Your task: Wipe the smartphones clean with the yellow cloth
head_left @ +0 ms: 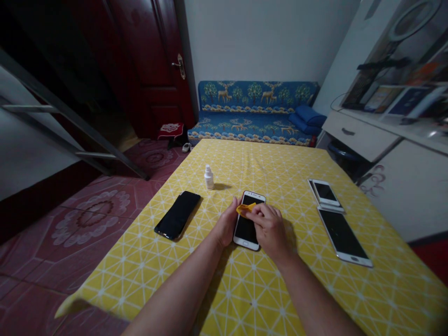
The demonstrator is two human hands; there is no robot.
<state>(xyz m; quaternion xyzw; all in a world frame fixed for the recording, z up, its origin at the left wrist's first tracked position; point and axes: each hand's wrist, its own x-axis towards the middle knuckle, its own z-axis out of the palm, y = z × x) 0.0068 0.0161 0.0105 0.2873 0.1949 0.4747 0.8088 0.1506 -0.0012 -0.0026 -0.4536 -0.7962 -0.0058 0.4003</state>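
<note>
A white-framed smartphone (245,229) lies face up on the table, its dark screen partly covered by both hands. My left hand (226,222) presses against its left edge. My right hand (268,229) sits over the phone's upper right, pinching a small yellow cloth (244,209) onto the screen. A black smartphone (177,214) lies to the left, and a small white dropper bottle (209,177) stands above it. On the right lie a white phone on a flat pale package (325,193) and a larger white-framed phone (343,238).
A yellow patterned tablecloth (227,158) covers the table, and its corner hangs off at the near left. A blue sofa (255,98) stands beyond the table. There is a dark red door (150,60) at the back left and a white drawer unit (360,135) on the right.
</note>
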